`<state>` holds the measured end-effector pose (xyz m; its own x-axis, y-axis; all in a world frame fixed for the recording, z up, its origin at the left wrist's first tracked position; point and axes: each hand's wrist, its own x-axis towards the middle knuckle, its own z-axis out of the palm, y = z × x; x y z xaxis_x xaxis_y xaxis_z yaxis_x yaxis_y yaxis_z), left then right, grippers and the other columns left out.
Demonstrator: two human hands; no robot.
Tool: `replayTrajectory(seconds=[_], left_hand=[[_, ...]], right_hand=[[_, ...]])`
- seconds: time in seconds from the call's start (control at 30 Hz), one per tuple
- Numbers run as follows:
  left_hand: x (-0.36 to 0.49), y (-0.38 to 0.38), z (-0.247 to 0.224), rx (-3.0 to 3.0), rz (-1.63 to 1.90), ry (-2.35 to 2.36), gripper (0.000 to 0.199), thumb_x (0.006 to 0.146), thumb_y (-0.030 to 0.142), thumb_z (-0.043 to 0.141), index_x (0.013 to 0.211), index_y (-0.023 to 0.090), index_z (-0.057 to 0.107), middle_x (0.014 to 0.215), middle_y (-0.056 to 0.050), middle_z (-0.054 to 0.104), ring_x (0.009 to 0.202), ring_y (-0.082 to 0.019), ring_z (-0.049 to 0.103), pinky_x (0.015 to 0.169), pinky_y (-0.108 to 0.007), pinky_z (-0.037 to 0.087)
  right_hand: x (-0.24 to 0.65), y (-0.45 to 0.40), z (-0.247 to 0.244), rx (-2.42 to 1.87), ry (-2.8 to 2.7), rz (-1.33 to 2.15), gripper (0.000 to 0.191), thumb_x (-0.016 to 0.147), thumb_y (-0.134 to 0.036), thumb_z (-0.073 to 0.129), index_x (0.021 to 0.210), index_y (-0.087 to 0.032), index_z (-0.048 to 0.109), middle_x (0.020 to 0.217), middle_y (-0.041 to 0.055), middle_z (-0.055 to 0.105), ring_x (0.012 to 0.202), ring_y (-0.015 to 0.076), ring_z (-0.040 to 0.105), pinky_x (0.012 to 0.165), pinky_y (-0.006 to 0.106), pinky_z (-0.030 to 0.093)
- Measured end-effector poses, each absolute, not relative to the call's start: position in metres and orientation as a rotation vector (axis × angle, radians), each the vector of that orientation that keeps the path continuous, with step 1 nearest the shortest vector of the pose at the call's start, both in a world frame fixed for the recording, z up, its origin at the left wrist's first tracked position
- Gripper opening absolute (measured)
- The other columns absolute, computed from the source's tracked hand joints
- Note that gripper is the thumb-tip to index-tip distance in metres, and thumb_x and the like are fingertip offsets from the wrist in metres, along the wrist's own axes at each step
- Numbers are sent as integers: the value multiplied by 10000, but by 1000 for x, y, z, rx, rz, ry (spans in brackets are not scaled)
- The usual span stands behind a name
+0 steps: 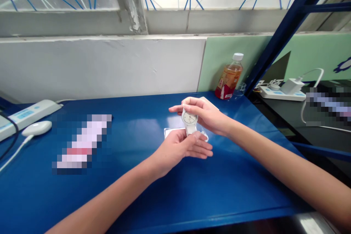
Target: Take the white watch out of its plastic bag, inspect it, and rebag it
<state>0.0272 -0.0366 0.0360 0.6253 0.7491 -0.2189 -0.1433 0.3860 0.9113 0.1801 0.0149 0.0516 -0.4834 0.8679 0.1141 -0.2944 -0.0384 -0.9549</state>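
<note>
- White watch [189, 117] up in the air over the bench [131, 197], dial tipped toward my view, held between both hands.
- Left hand [171, 153] has the lower strap [191, 130], thumb pinching from above, the other fingers reaching out beneath, close together.
- Right hand [212, 117] is at the top of the case, thumb and forefinger pinching by its upper edge, the rest loosely extended; their exact contact behind the watch I cannot tell.
- Handling, as I judge it: light, smooth, a bit slippery; stiff case, strap likely more flexible. The dial cover could scratch, so I'd grip the case by its rim and steady the strap, no pressing on the face.
- Just behind the left hand, a pale flat item [169, 131] lies on the bench, mostly hidden; I can't name it.
- Farther back, a capped bottle [229, 80] leans near the green panel [216, 53].
- Off to the left, a pixelated patch [83, 140], then a white rounded device [37, 128] beside the power strip [35, 113].
</note>
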Motion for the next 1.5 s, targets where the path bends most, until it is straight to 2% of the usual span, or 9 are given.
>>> replayTrajectory(seconds=[0.07,0.13,0.33,0.47,0.6,0.87,1.03,1.33,1.5], left_hand=[[27,-39,37,1014,567,654,428,871,476,688,980,63,699,930,-188,754,827,-264,748,800,-379,574],[27,-40,36,996,514,623,447,869,490,684,988,60,703,946,-197,753,853,-274,748,814,-385,572],[28,-38,34,872,550,622,395,922,415,639,1074,51,664,1097,-241,713,1021,-315,710,908,-418,534],[29,-36,34,833,609,681,357,940,399,619,1062,65,641,1040,-230,730,992,-314,719,904,-428,532],[30,-38,31,859,617,679,379,912,447,645,991,77,664,977,-210,743,948,-325,729,883,-451,539],[30,-37,28,849,609,650,365,914,398,653,1030,53,681,1080,-232,720,1080,-336,682,975,-457,496],[31,-37,30,843,596,648,345,939,375,616,1037,50,678,1066,-231,724,1040,-322,701,942,-440,517],[31,-38,30,821,585,663,369,929,414,630,1025,60,668,1064,-239,720,1033,-341,701,926,-467,519],[31,-38,32,794,567,703,340,986,350,536,1035,37,658,1067,-253,717,996,-318,717,892,-435,542]], right_hand=[[180,16,51,-568,-1232,1853,166,909,-343,619,927,-185,669,1092,95,748,1007,193,680,927,325,490],[181,16,52,-493,-1131,2017,303,945,-413,534,1038,-159,672,1138,126,731,1129,228,649,1042,387,429],[189,19,60,-436,-1014,2114,593,978,-568,331,1208,-104,621,1250,174,673,1203,268,614,1090,426,390],[192,19,64,-396,-998,2098,696,973,-621,242,1266,-93,588,1293,178,648,1258,270,572,1112,423,363],[192,18,64,-413,-1016,2091,736,946,-669,262,1302,-100,564,1301,186,642,1277,282,555,1106,441,365],[188,18,58,-451,-970,2102,690,968,-630,269,1296,-98,563,1385,186,580,1287,267,546,1104,422,381],[190,18,61,-418,-1021,2135,752,936,-684,267,1323,-101,541,1311,196,632,1258,296,571,1098,470,371],[192,16,63,-439,-1079,2127,788,903,-737,247,1313,-139,557,1319,171,632,1299,295,529,1096,471,358],[193,18,59,-391,-1063,2156,788,911,-730,235,1314,-131,551,1295,172,646,1274,298,551,1106,477,340]])
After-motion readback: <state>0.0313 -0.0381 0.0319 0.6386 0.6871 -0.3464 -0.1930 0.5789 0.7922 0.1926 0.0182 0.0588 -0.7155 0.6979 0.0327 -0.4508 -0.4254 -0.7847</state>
